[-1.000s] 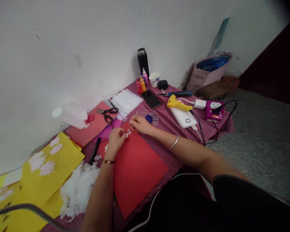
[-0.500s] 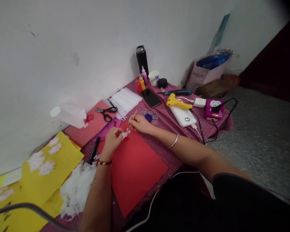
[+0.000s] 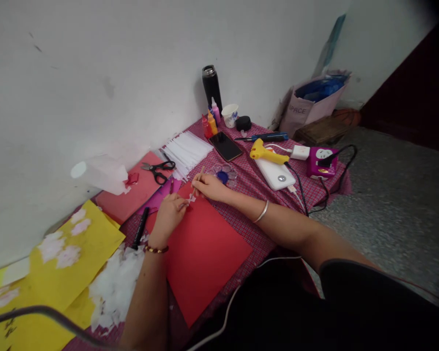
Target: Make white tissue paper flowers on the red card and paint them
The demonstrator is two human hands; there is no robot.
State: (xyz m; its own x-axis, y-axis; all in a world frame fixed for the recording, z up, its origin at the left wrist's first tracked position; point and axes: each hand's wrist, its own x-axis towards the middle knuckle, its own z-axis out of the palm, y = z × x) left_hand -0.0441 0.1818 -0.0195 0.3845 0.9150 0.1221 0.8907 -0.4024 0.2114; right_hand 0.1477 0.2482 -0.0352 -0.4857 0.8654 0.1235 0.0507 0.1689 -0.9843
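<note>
My left hand (image 3: pixel 170 214) pinches a small white paper piece (image 3: pixel 190 199) over the far corner of a red paper sheet (image 3: pixel 205 253). My right hand (image 3: pixel 209 186) grips a thin wooden brush (image 3: pixel 197 181) whose tip touches that white piece. A small clear paint palette (image 3: pixel 226 174) with blue paint lies just beyond my right hand. Both hands nearly touch each other above the red sheet.
Scissors (image 3: pixel 157 169) lie on a pink sheet, beside white strips (image 3: pixel 188 148). A black marker (image 3: pixel 140 228), white paper scraps (image 3: pixel 115 287) and yellow sheets (image 3: pixel 58 273) lie left. A phone (image 3: pixel 226 146), glue gun (image 3: pixel 267 153), power bank (image 3: pixel 276 174), paint bottles (image 3: pixel 210 124) and flask (image 3: pixel 210 87) stand farther off.
The view has shifted slightly. My hands stay together over the red sheet; the brush tip moved a little closer onto the white piece.
</note>
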